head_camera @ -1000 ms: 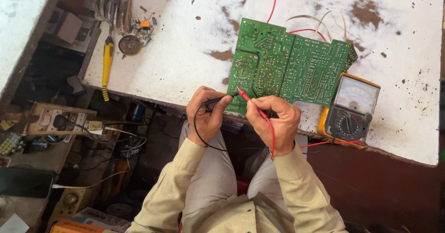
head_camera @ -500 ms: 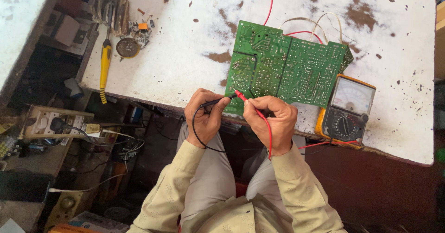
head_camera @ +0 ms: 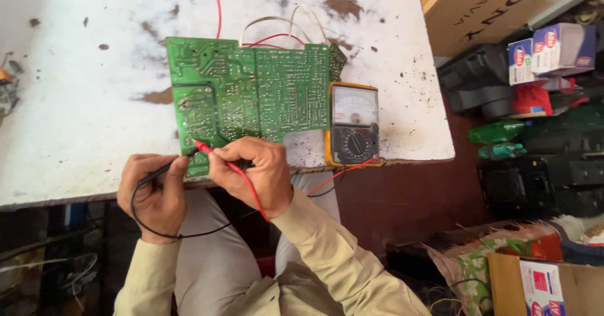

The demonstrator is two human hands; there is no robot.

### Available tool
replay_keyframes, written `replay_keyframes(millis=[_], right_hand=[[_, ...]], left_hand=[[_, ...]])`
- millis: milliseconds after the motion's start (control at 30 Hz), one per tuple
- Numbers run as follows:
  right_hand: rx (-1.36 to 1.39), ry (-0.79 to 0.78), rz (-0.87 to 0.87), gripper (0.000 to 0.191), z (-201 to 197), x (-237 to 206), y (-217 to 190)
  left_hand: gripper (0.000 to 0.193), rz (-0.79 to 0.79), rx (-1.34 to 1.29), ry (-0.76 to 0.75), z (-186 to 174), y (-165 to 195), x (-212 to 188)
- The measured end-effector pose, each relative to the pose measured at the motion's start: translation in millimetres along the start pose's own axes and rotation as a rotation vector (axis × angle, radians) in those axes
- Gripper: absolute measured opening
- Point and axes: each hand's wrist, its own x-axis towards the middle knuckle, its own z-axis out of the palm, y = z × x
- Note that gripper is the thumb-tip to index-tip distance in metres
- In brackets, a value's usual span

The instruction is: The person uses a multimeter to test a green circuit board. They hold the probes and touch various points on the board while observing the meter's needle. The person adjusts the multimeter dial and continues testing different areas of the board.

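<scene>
Right hand (head_camera: 251,171) is pinching the red probe (head_camera: 217,155), left hand (head_camera: 154,193) the black probe (head_camera: 167,168). Both tips are meeting at the green circuit board (head_camera: 251,89)'s near-left corner, just beyond the knuckles.

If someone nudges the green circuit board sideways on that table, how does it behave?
The board looks thin, flat and rigid, so it would probably slide as one piece rather than flex or tip. Its wires may tug it back. It is likely light, and the right hand resting at its edge seems to steady it.
</scene>
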Motion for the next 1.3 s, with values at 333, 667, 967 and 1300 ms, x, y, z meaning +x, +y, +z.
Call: replay_keyframes(millis=[333, 667, 967, 1300], right_hand=[[-0.016, 0.011, 0.008, 0.011, 0.4, 0.0, -0.7], [0.006, 0.021, 0.024, 0.013, 2.1, -0.1, -3.6], [-0.013, 0.030, 0.017, 0.011, 0.9, -0.4, -9.0], [-0.048, 0.033, 0.009, 0.017, -2.3, 2.1, -9.6]], left_hand=[[0.018, 0.004, 0.036, -0.011, -2.8, -5.7, -4.8], [0.018, -0.025, -0.038, -0.010, -3.7, -7.6, -7.5], [0.019, -0.022, -0.035, -0.010, -5.4, -10.0, -11.0], [0.018, -0.075, 0.011, 0.017, -7.7, -13.5, -15.9]])
